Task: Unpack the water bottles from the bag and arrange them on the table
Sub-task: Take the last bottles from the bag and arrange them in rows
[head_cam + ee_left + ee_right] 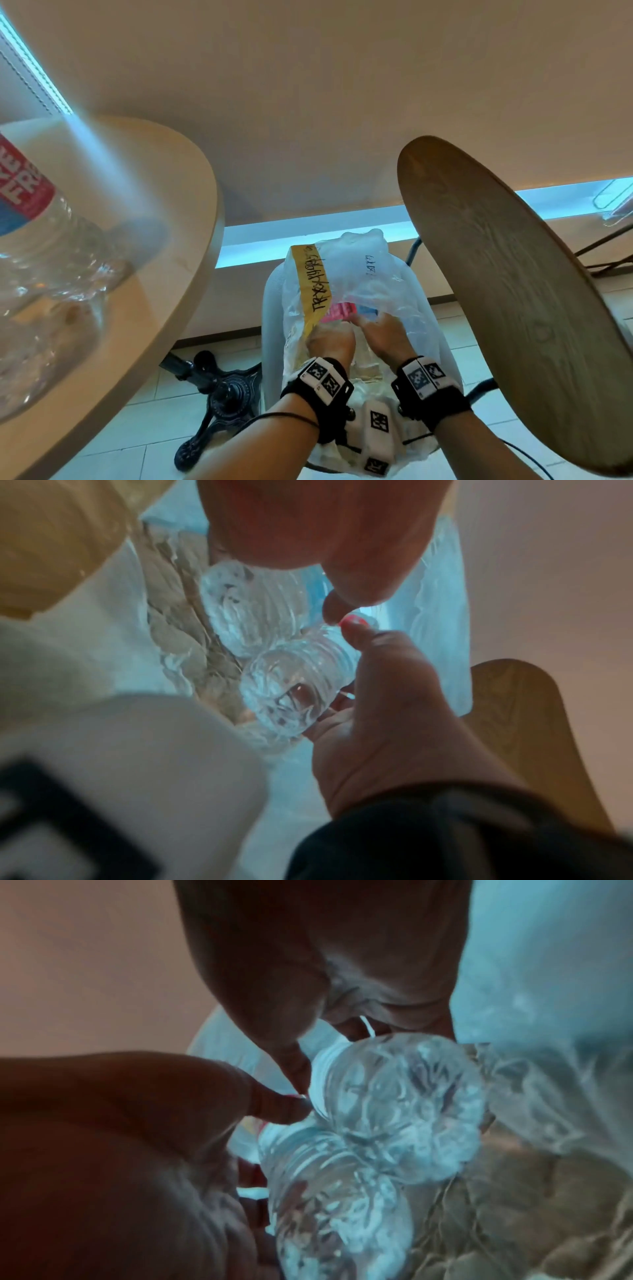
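While the clear bag point(359, 284) sits low between table edge point(205, 219) and stool point(496, 274), both hands reach inside, right hand point(380, 337) curling round a bottle point(294, 688), left hand point(330, 339) pinching a second one point(394, 1096), to lift them.

Clear plastic bag point(359, 274) with yellow tape strip, sitting on a chair, mouth open. Two clear ribbed bottles point(284, 696) lie inside side by side, bases toward the opening. Another bottle point(44, 257), red-blue label, on the table point(164, 274).
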`<state>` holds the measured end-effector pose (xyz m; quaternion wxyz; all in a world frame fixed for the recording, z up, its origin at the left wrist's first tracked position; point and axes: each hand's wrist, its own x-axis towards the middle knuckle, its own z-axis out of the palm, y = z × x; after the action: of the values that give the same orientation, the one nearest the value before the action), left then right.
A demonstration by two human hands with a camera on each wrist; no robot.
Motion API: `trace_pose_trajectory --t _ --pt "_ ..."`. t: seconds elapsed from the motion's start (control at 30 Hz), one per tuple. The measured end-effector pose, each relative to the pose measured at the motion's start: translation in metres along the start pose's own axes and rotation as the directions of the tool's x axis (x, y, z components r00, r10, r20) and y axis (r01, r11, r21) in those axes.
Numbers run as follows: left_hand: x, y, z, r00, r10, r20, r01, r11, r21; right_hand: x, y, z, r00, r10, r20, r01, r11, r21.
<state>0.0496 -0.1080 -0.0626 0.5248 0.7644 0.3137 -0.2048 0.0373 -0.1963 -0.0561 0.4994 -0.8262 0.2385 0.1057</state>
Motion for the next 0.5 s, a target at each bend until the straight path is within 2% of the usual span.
trace_pose_trajectory --t 0.1,0.17,0.27,0.37,0.43,0.5 --pt "-0.003 -0.011 0.002 0.997 -0.068 0.018 0.07 0.988 -0.134 -0.006 0.004 -0.013 0.993 0.103 0.053 -0.096 0.987 -0.125" --pt "-0.003 -0.02 0.004 0.983 -0.147 0.112 0.168 0.963 -0.21 -0.008 0.01 -0.022 0.985 0.148 0.09 -0.129 0.974 -0.189" --pt "-0.023 -0.022 -0.001 0.945 -0.203 0.257 0.28 0.908 -0.312 -0.019 0.015 -0.039 0.972 0.172 0.161 -0.132 0.964 -0.229" --pt "-0.051 -0.024 -0.019 0.891 -0.213 0.402 0.35 0.886 -0.305 -0.041 0.018 -0.06 0.952 0.187 0.244 -0.128 0.963 -0.239" --pt "-0.069 -0.03 -0.035 0.867 -0.227 0.444 0.371 0.888 -0.271 -0.058 0.023 -0.071 0.938 0.181 0.296 -0.116 0.968 -0.224" --pt "-0.083 -0.035 -0.047 0.857 -0.22 0.467 0.343 0.919 -0.196 -0.075 0.025 -0.084 0.923 0.176 0.341 -0.112 0.973 -0.201"
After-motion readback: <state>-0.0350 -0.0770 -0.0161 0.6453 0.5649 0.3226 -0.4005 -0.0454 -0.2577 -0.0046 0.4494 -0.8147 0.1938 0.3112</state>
